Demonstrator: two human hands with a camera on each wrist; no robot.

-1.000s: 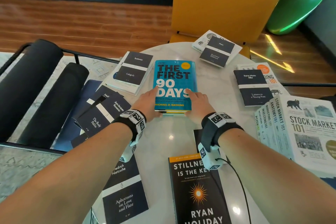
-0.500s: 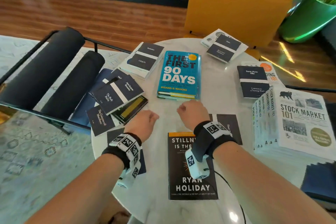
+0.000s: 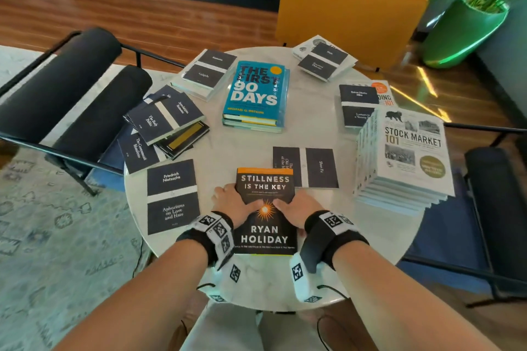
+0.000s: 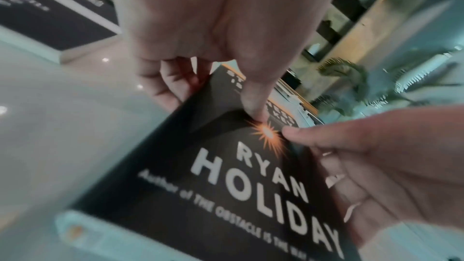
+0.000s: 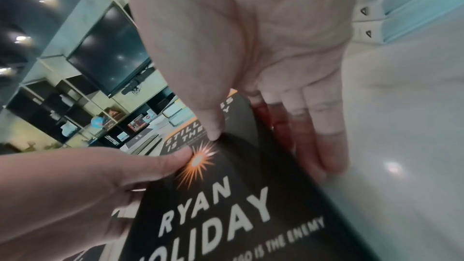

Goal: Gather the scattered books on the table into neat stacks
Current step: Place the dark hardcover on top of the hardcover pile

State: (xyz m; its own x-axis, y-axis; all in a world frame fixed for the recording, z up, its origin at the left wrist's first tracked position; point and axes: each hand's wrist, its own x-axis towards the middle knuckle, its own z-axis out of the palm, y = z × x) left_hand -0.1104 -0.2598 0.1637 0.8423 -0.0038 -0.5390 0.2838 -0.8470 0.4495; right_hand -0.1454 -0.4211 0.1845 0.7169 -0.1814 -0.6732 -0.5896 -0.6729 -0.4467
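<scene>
The black book "Stillness Is the Key" (image 3: 265,208) lies at the near edge of the round white table (image 3: 242,148). My left hand (image 3: 238,201) grips its left edge and my right hand (image 3: 295,204) grips its right edge. Both thumbs press on the cover beside the orange sunburst. In the left wrist view the left hand (image 4: 216,102) has its fingers (image 4: 170,88) curled under the book (image 4: 226,186). In the right wrist view the right hand (image 5: 263,132) has its fingers (image 5: 316,126) under the book (image 5: 226,205), whose cover bows slightly.
A blue "The First 90 Days" stack (image 3: 256,94) sits mid-table and a "Stock Market 101" stack (image 3: 410,157) at the right. Small black books lie scattered: Nietzsche (image 3: 172,196), Shen Fu (image 3: 316,167), a loose pile (image 3: 162,120) at the left. A yellow chair (image 3: 350,14) stands behind, black chairs (image 3: 65,88) alongside.
Both hands left the blue book stack, drew back toward me and took hold of the black "Stillness Is the Key" book by its side edges.
</scene>
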